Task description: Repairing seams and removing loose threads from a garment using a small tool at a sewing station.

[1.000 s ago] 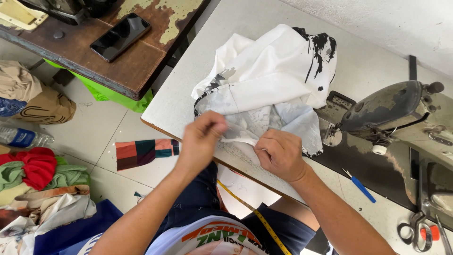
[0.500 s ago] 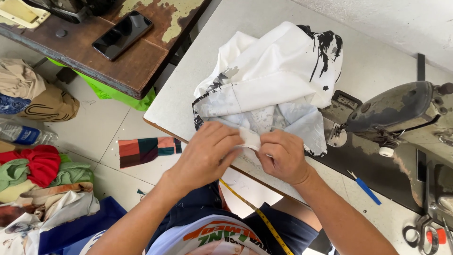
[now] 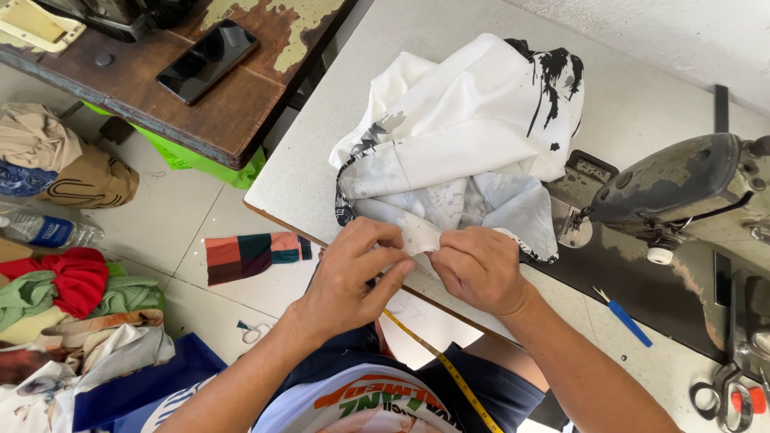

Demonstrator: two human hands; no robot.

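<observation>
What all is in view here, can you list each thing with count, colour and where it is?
fabric: one, white with black print, bunched on the grey table
sewing machine: one, dark worn metal, right
seam ripper: one, blue, below the machine
scissors: one, red-handled, lower right
phone: one, black, on brown wooden bench
tape measure: one, yellow, over the lap
cloth pile: several, red, green, tan, on floor at left
bottle: one, clear plastic, on floor
left hand, right hand: pinching the fabric edge
</observation>
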